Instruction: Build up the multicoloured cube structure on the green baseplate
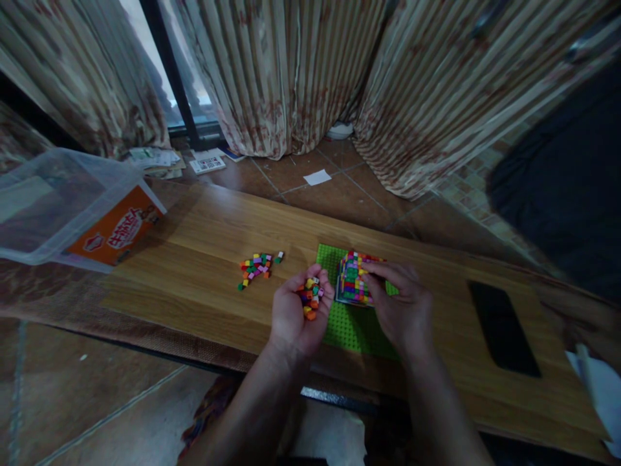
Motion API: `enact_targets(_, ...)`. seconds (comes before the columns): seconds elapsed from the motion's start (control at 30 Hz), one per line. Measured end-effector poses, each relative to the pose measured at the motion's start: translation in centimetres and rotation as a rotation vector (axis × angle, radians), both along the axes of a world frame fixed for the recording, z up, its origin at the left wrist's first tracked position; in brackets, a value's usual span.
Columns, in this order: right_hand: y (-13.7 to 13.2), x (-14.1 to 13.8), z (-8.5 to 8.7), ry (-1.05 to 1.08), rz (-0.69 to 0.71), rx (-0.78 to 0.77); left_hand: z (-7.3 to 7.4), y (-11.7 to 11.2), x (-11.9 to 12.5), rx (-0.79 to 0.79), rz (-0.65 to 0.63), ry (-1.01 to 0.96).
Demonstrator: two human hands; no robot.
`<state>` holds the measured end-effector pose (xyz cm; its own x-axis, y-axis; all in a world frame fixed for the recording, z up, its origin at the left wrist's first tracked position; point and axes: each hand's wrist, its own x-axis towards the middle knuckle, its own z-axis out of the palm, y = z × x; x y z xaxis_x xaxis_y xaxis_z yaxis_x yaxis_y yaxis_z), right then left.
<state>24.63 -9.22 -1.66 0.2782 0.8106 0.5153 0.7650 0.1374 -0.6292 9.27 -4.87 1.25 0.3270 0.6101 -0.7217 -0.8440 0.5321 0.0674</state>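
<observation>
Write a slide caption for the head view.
Left hand cups loose bricks; right hand at a multicoloured brick block on a green baseplate.

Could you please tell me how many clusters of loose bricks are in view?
2: one cluster scattered on the wooden table, and one handful in the cupped left hand. Others may be hidden behind the brick structure or right hand.

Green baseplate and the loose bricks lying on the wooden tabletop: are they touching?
Apart. The head view shows it: a strip of bare wooden tabletop separates the loose bricks from the left edge of the green baseplate.
</observation>
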Motion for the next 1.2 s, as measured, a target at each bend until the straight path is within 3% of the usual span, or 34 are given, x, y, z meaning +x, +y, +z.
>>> enact_targets(0.27, -0.3, 0.2, 0.1, -0.01, -0.027, -0.033, 0.2, 0.0, 0.0, 0.016, 0.005, 0.002)
enact_targets(0.43, -0.3, 0.8, 0.0, 0.051, -0.149, 0.011, 0.2, -0.1, -0.1, 0.012, 0.011, -0.006)
enact_targets(0.63, 0.5, 0.8, -1.2, 0.161, -0.177, -0.106, 0.2, -0.1, 0.0, 0.006, -0.008, -0.01)
enact_targets(0.97, 1.0, 0.7, -2.2, 0.484, -0.188, -0.151, 0.3, -0.1, -0.1, 0.009, -0.01, -0.014)
enact_targets(1.2, 1.3, 0.4, -1.4, 0.522, -0.224, -0.177, 0.3, -0.2, 0.0, 0.022, -0.022, -0.012)
